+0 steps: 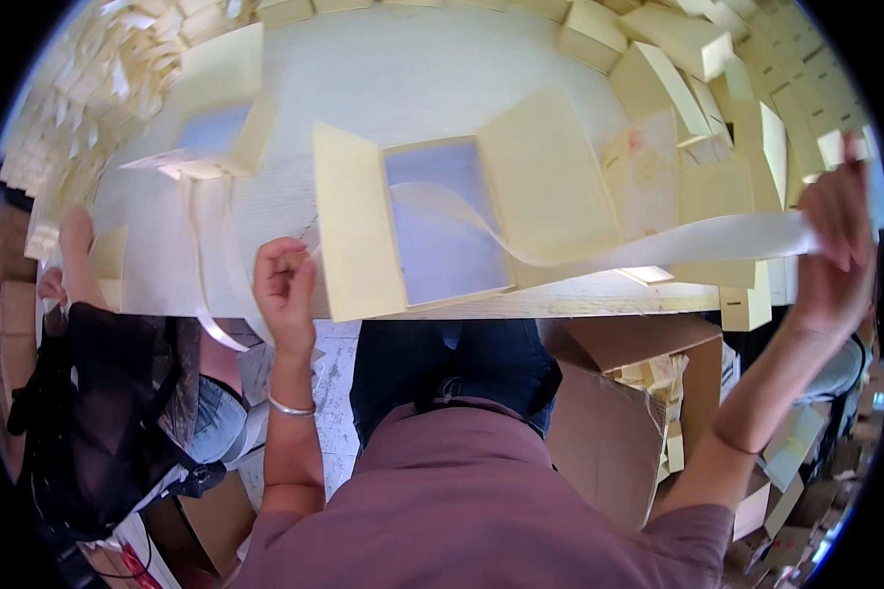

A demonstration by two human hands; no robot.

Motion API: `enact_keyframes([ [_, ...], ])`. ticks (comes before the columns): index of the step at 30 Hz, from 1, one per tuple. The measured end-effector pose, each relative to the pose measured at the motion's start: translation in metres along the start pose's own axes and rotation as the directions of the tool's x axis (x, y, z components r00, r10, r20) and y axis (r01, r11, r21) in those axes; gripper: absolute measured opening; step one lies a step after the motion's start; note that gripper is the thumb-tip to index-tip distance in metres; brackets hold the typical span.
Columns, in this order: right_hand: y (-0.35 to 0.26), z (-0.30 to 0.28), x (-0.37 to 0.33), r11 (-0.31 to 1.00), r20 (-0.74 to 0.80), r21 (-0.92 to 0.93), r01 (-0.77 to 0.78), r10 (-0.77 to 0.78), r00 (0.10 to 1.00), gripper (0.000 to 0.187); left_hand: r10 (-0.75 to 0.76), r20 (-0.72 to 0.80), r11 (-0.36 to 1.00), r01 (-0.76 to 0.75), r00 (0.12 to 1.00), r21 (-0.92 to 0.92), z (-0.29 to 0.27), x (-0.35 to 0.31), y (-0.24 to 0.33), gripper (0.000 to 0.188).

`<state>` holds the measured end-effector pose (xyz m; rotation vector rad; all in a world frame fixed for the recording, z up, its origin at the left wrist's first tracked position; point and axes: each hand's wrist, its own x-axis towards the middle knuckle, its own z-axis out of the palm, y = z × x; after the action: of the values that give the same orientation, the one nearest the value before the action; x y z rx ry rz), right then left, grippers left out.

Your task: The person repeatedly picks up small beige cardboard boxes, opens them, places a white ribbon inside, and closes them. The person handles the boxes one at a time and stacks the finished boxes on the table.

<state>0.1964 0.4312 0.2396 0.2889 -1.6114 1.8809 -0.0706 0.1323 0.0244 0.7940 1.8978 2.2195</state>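
Note:
A cream gift box (354, 226) lies open at the table's front edge, its two flaps spread to either side and its inside pale blue. A long white ribbon (658, 243) crosses over the box's inside and runs, twisted, out to the right. Raised at the far right, my right hand (835, 216) is closed on the ribbon's end and pulls it out long. Beside the left flap, my left hand (287, 290) has its fingers curled in a pinch; what they hold, if anything, is too small to make out.
Another open cream box (221, 133) with hanging ribbons stands on the table (413, 69) at the left, near a co-worker's arm (79, 255). Cream boxes (658, 88) pile up at the right and back. Below the table edge sits a large cardboard box (609, 422) holding cream pieces.

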Motion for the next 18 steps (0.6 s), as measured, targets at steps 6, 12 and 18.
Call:
enact_keyframes([
  [6,0.038,0.099,0.098,0.518,0.115,-0.846,-0.125,0.408,0.906,0.029,0.189,0.214,0.927,-0.246,0.958,0.282,0.006,-0.006,-0.002,0.012],
  [12,0.145,0.105,0.102,0.094,0.110,-0.993,0.073,0.957,0.268,0.039,0.025,0.277,0.955,-0.105,0.961,0.276,-0.001,-0.002,0.009,0.023],
  [18,0.153,0.107,0.084,0.078,0.088,-0.996,0.041,0.918,0.388,0.042,0.062,0.119,0.980,-0.038,0.991,-0.194,0.005,0.036,0.051,0.044],
])
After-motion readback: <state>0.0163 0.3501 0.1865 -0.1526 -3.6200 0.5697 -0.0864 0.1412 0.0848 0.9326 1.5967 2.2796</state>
